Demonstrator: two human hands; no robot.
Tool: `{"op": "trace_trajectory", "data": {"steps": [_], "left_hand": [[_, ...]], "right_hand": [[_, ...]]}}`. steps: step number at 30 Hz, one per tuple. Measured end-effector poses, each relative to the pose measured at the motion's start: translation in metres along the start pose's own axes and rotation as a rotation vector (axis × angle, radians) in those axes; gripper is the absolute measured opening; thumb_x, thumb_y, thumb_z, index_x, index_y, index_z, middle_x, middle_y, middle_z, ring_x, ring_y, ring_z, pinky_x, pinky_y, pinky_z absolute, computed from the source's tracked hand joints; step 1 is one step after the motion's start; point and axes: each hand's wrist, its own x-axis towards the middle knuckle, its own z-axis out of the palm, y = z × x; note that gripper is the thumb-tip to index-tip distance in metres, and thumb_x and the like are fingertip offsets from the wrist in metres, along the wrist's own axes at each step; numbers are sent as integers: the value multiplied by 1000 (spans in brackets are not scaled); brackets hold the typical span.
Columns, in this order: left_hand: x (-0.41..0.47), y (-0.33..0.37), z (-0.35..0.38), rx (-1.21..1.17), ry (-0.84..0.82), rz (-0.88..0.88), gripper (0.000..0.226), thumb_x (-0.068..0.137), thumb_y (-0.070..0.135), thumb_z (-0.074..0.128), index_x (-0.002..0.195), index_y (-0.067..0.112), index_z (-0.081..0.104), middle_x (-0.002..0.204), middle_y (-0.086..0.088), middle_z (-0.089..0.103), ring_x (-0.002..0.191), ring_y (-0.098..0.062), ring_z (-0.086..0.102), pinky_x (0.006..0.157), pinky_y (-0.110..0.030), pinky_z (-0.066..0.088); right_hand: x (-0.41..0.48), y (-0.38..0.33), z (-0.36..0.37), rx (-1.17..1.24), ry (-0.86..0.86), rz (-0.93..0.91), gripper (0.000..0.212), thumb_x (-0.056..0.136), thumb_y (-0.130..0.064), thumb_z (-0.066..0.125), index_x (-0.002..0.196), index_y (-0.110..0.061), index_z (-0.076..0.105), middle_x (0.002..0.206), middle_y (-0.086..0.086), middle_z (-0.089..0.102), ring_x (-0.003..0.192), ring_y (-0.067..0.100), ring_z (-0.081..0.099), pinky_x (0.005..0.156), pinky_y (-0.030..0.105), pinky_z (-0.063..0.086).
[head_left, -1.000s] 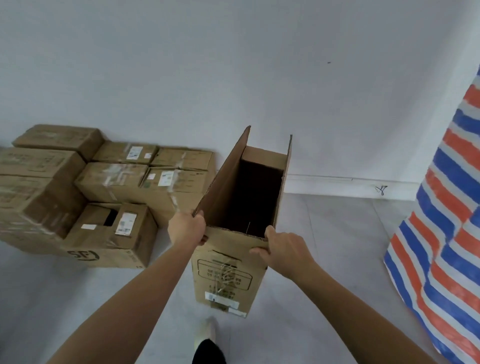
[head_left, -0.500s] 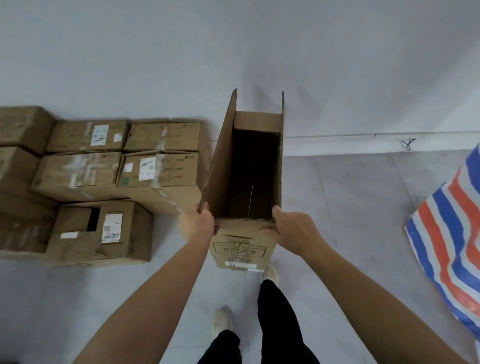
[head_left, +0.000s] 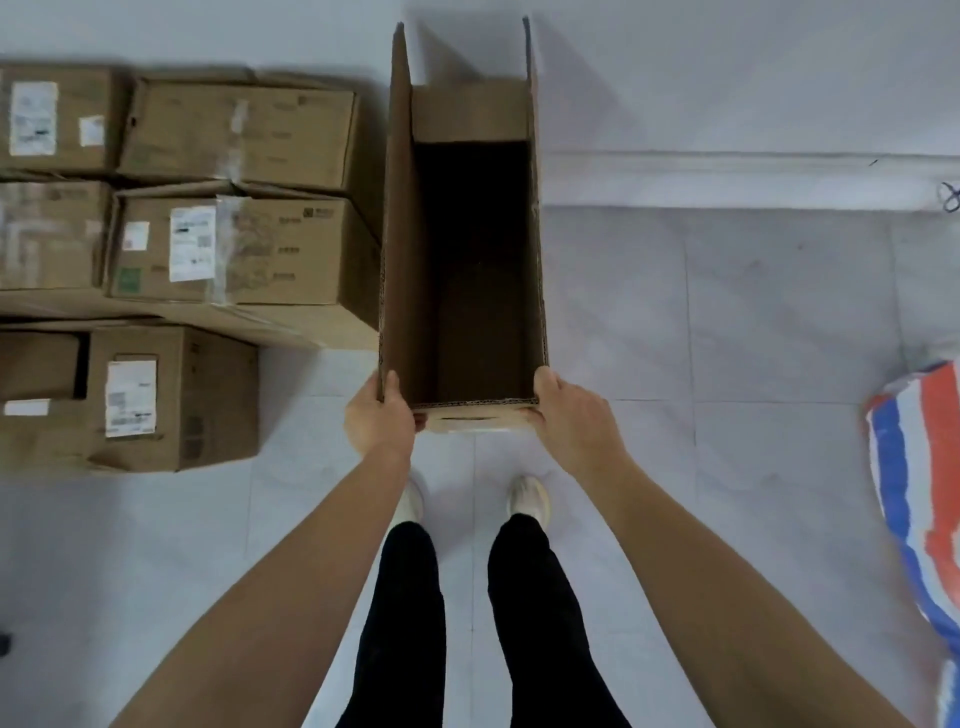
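A tall, narrow open cardboard box (head_left: 397, 234) stands in front of me, its flaps up and its dark inside showing nothing. My left hand (head_left: 378, 418) grips the near left corner of its rim, thumb over the edge. My right hand (head_left: 569, 415) grips the near right corner in the same way. The near outer face of the box is mostly hidden below its rim.
Several taped cardboard boxes (head_left: 239, 249) with white labels are stacked against the wall at the left, close beside the open box. A red, white and blue striped bag (head_left: 919, 478) lies at the right edge. My feet (head_left: 527, 499) stand on the pale tiled floor just behind the box.
The view has tilted down, so I look straight into the box. The box has squared up in front of me. Both hands keep their grip on its near corners.
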Motion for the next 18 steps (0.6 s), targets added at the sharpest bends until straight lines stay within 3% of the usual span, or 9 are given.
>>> {"op": "trace_trajectory", "data": {"steps": [4, 8, 12, 18], "left_hand": [[43, -43, 19, 17, -57, -213, 33, 106, 21, 48, 136, 20, 63, 114, -5, 69, 84, -28, 71, 69, -36, 64], [66, -58, 19, 132, -95, -136, 28, 107, 23, 44, 125, 15, 65, 104, -3, 68, 77, -27, 74, 65, -31, 62], [87, -50, 14, 181, -59, -111, 22, 108, 22, 40, 110, 18, 61, 100, -3, 67, 71, -29, 75, 52, -21, 53], [111, -56, -3, 150, -48, -96, 21, 108, 23, 41, 106, 21, 62, 91, 5, 67, 63, -25, 74, 70, -36, 62]], "right_hand": [[27, -3, 56, 36, -152, 83, 14, 103, -20, 54, 101, -12, 44, 83, 4, 55, 76, 29, 61, 64, 36, 43], [33, -15, 81, 132, -74, 139, 11, 104, -19, 51, 100, -11, 44, 78, 3, 52, 63, 26, 48, 59, 34, 36], [56, -27, 77, 48, -86, 118, 18, 98, 0, 49, 95, -13, 37, 66, -1, 37, 60, 28, 48, 57, 34, 34], [64, -54, 89, 14, -79, 114, 31, 92, 6, 55, 94, -15, 32, 65, -2, 33, 48, 17, 36, 47, 31, 28]]}}
